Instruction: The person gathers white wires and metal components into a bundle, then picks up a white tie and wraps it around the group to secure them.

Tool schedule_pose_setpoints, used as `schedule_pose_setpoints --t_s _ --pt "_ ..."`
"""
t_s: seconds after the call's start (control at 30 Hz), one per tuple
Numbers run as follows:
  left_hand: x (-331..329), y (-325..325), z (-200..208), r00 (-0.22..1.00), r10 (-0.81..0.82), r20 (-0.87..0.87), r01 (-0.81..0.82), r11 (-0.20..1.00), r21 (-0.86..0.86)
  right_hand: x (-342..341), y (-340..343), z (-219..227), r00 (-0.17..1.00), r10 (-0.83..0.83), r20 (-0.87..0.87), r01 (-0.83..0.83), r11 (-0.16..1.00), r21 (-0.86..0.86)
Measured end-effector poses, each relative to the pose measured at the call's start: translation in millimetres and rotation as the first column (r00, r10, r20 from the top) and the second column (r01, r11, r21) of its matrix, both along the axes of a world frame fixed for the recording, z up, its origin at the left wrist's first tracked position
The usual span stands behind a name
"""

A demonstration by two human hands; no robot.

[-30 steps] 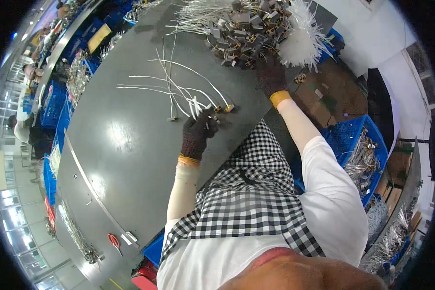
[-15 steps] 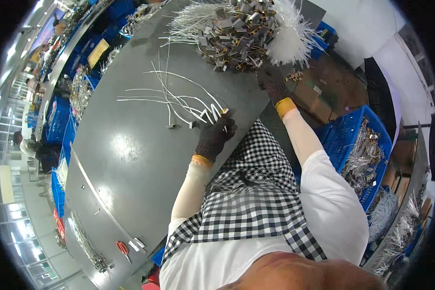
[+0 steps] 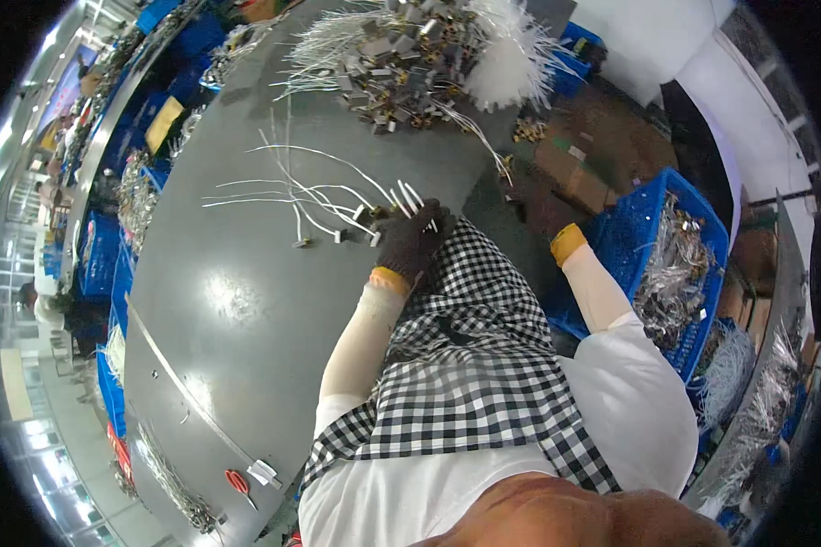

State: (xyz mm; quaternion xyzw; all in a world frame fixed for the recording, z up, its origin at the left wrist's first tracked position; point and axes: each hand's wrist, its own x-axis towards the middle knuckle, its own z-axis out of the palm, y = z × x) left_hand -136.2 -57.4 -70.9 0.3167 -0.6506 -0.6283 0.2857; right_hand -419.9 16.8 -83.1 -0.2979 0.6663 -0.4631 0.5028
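My left hand (image 3: 409,244), in a dark glove with a yellow cuff, is closed around a bunch of white wires (image 3: 409,196) near the table's edge. Their loose ends fan out leftward over the grey tabletop, and small metal-ended pieces (image 3: 340,236) lie among them. Off the table's right edge, my right hand (image 3: 545,210) is closed on the end of a wired metal part (image 3: 505,168). Its thin white wires (image 3: 470,126) trail back to a large heap of metal parts (image 3: 401,68). The right fingertips are partly hidden and dark.
Red scissors (image 3: 238,483), a long pale strip (image 3: 187,392) and a wire bundle (image 3: 171,488) lie on the table's near left. A blue crate (image 3: 649,228) of wired parts stands at my right, beside cardboard boxes (image 3: 575,173). More blue bins (image 3: 109,251) line the left.
My right hand has moved away from the heap, toward the right and nearer me, drawing out a wired part. My left hand keeps its wires and sits slightly farther right; the view has shifted.
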Motion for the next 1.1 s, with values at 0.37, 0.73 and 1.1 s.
schedule_pose_setpoints --t_s 0.37,0.73,1.1 --pt "-94 -2 0 0.95 0.026 0.311 0.13 0.871 -0.473 31 16 -4 0.409 -0.185 -0.894 -0.224 0.929 -0.295" --pt "-145 -7 -13 0.972 0.072 0.225 0.041 0.887 -0.46 1 27 37 0.927 0.004 -0.375 -0.105 0.963 -0.25" --pt "-143 -36 -42 0.984 -0.057 0.168 0.089 0.978 -0.19 -41 14 51 0.783 0.167 -0.598 -0.358 0.909 -0.214"
